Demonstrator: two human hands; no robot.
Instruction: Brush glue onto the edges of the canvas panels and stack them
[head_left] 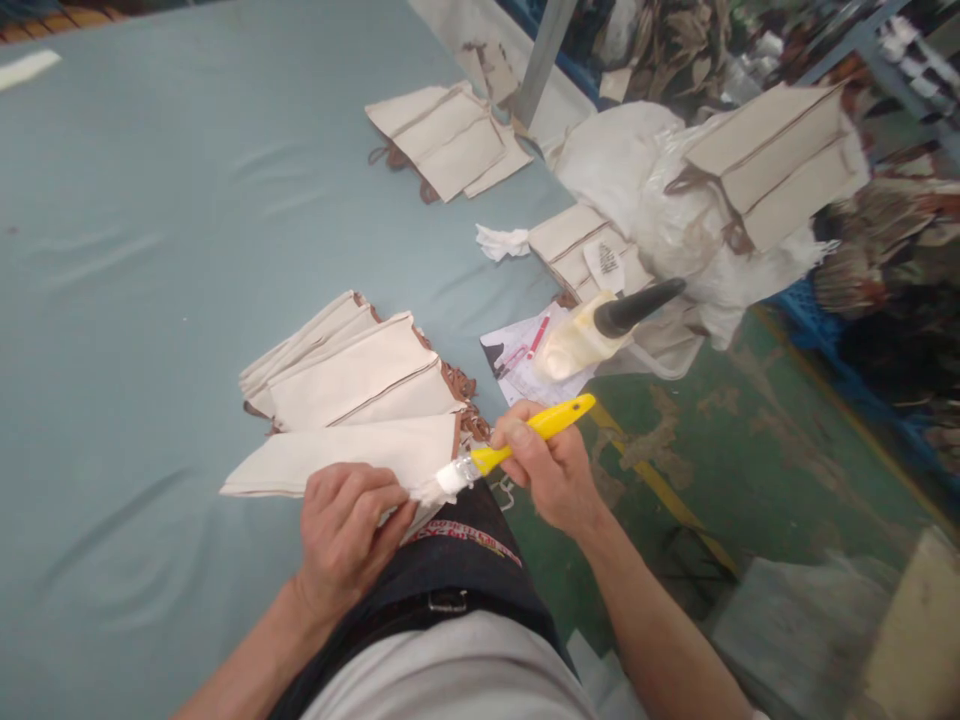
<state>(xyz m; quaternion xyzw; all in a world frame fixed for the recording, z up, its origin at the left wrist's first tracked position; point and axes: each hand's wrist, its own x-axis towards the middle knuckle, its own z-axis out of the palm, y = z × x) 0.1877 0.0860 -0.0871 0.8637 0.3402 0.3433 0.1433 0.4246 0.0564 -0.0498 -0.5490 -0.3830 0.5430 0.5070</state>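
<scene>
Fingers (523, 440) of the right hand (556, 482) hold a yellow brush (551, 421), its white tip (451, 477) at the end of a cream piece (367, 449) on the desk (135, 320). Bent fingers of the left hand (346, 530) hold that piece's near edge.

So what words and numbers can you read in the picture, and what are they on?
None clearly enough to quote.
White label on the pale pieces: dark marks, too blurred.
Red-and-white band across the dark cloth: red marks like letters, too small and blurred.
Paper under the red pen: faint marks, too blurred.
</scene>
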